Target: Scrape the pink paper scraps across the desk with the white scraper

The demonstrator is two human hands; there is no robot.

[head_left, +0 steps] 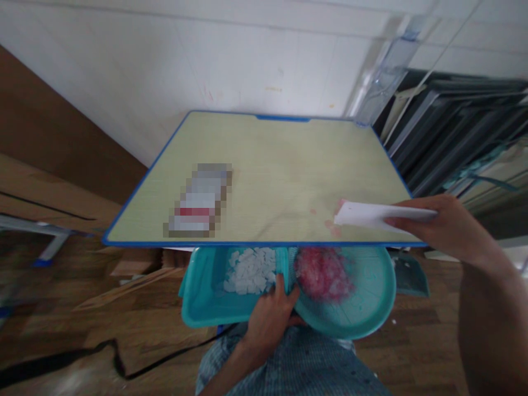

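Observation:
My right hand pinches a flat white card or folded paper by its right end, just above the right part of a pale yellow board with a blue rim. The card's far end has a pink tint. My left hand grips the rims where a teal rectangular basin and a teal round basket meet. White flat pieces lie in the basin. A pink-red shredded mass, somewhat blurred, sits in the basket. Some fingers of my left hand are hidden.
A phone-shaped, pixelated object lies on the board's left. A clear plastic bottle stands behind the back right corner. Dark stacked panels lean at right, cardboard at left. A black strap trails over the floor.

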